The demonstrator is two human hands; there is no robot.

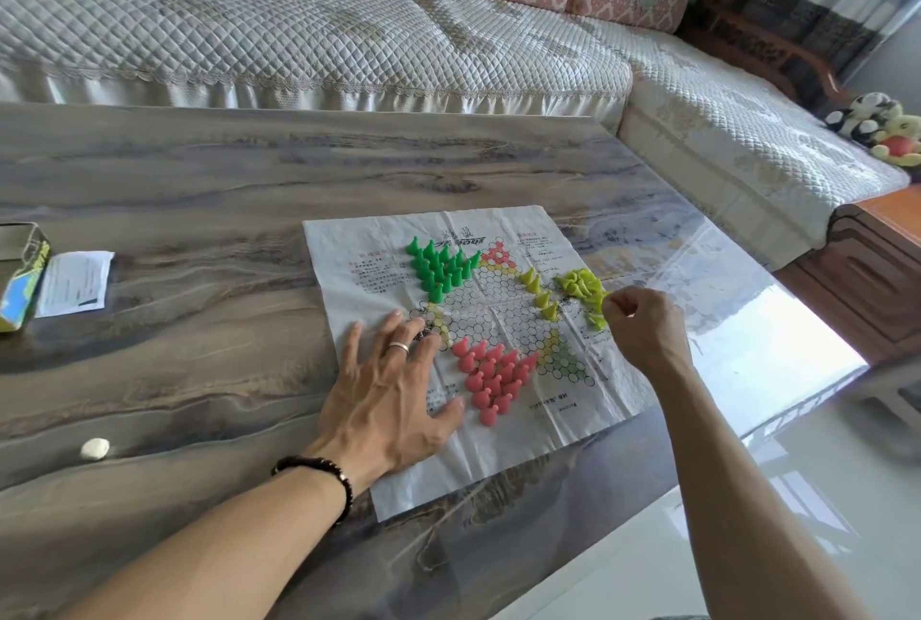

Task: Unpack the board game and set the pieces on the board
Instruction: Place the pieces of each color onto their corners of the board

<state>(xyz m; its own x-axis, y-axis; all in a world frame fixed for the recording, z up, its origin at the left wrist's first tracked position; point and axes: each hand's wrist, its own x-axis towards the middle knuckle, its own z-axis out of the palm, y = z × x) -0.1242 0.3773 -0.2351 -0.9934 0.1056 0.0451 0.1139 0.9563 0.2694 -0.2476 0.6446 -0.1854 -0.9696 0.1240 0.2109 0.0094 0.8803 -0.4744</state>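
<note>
Thin white paper game board (503, 425) printed with a star grid, flat on the grey-brown marbled tabletop (199, 200). Green cone pieces (439, 265) fill the far-left point; pink cone pieces (491, 377) the near point; yellow-green cone pieces (578, 284) partly set, partly heaped at right. Left hand (393, 395): spread flat, pinning the sheet. Right hand (643, 330): fingertips pinching one yellow-green piece. Open game box (22, 278), folded leaflet (75, 283), white crumpled wad (94, 448) lie well apart leftward.
</note>
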